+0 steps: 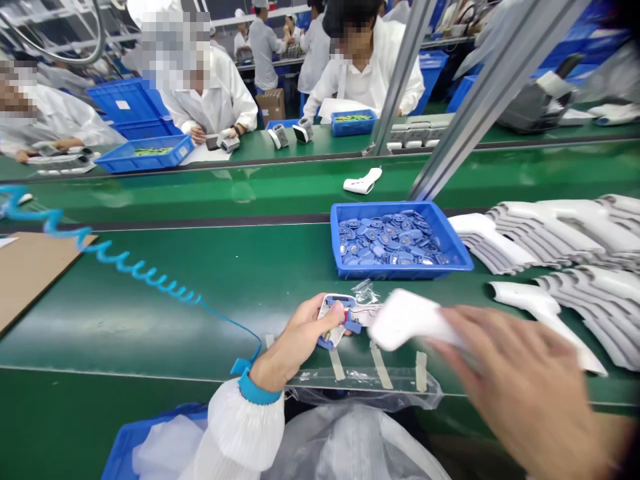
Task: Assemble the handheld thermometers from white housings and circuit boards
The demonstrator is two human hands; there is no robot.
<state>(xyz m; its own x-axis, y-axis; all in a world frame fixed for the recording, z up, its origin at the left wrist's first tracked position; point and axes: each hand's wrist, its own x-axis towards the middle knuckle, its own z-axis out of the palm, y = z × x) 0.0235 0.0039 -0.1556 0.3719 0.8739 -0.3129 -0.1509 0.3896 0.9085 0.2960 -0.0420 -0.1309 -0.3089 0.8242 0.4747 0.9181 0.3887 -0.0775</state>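
My left hand (300, 337) pinches a small white and blue circuit part (337, 320) just above the green table near its front edge. A blue wrist strap (255, 387) with a coiled blue cord (125, 263) sits on that wrist. My right hand (520, 387), blurred by motion, grips a white gun-shaped plastic shell (410, 320) and holds it right beside the small part. A scrap of clear film (364, 291) lies just behind the part.
A blue tray (400, 270) of several small blue parts stands behind my hands. Stacks of white shells (550, 233) lie at the right. Tape strips (383, 367) hang on the table edge above a clear bag (350, 440). People in white coats work across the belt.
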